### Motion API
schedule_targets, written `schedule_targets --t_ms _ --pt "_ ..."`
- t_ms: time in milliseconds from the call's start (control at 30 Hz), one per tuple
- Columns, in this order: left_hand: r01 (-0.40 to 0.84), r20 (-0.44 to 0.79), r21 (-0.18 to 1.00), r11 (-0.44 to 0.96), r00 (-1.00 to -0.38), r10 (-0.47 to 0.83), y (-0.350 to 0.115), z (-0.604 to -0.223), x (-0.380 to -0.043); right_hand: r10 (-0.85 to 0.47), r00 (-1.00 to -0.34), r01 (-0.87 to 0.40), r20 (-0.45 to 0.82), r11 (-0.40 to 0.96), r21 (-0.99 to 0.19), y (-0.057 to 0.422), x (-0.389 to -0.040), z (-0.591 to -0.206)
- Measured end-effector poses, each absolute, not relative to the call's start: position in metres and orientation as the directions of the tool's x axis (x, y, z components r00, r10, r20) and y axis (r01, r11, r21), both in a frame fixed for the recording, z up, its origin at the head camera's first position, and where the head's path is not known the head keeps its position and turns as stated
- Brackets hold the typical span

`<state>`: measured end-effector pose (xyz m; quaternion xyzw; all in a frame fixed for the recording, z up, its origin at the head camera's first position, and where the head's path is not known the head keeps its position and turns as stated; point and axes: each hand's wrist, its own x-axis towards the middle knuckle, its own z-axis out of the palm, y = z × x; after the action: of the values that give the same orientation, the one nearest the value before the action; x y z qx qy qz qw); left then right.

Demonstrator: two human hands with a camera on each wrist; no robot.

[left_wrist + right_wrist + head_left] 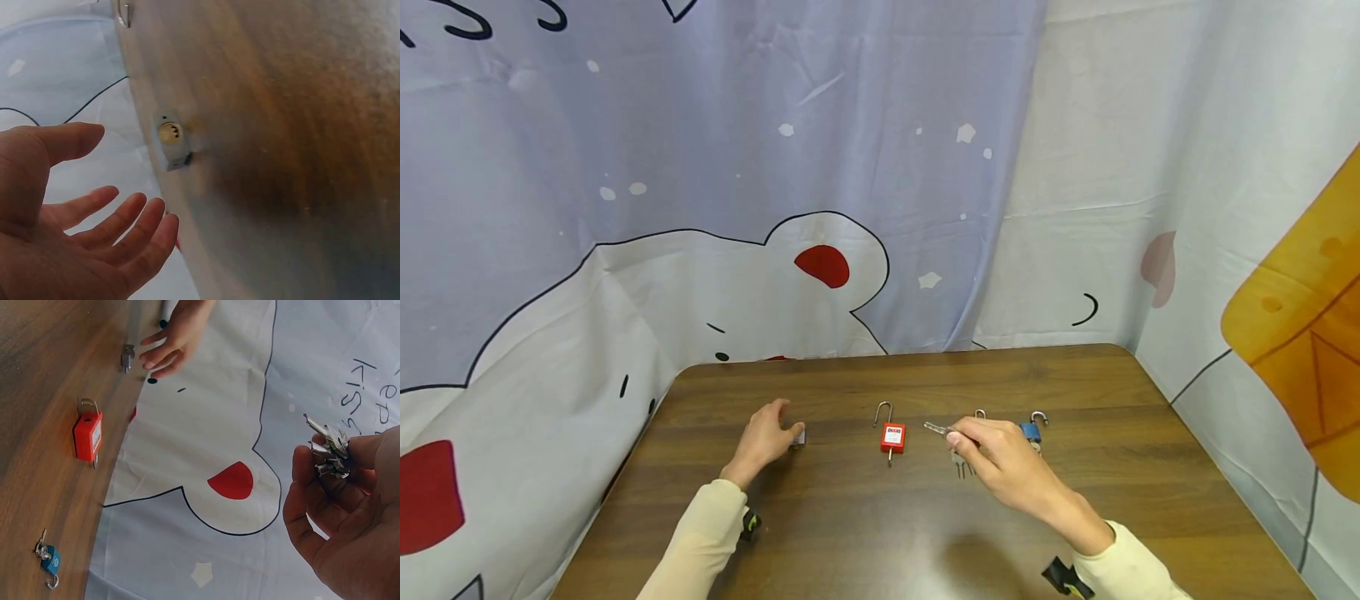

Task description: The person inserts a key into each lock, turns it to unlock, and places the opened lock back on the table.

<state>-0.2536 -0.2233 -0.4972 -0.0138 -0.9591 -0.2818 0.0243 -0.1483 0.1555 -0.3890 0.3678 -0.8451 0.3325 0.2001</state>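
Note:
My left hand hovers with spread, relaxed fingers beside a small grey padlock, whose brass keyhole face shows in the left wrist view. There is a gap between the fingers and that lock. My right hand is raised above the table and pinches a bunch of silver keys between thumb and fingers. Between the hands lies a red padlock with its shackle open and a key in its bottom. To the right is a blue padlock, its shackle open too. Behind my right hand, a metal shackle peeks out; its body is hidden.
All the locks lie on a brown wooden table with rounded far corners. A printed curtain hangs just beyond the far edge and along both sides.

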Motion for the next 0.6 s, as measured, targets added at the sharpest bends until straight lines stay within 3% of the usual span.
schedule_targets --t_ms 600 --pt "0.046 0.036 0.510 0.859 -0.999 0.032 -0.222 -0.513 -0.259 -0.488 -0.654 -0.750 0.578 0.517 -0.413 0.156 -0.149 -0.394"
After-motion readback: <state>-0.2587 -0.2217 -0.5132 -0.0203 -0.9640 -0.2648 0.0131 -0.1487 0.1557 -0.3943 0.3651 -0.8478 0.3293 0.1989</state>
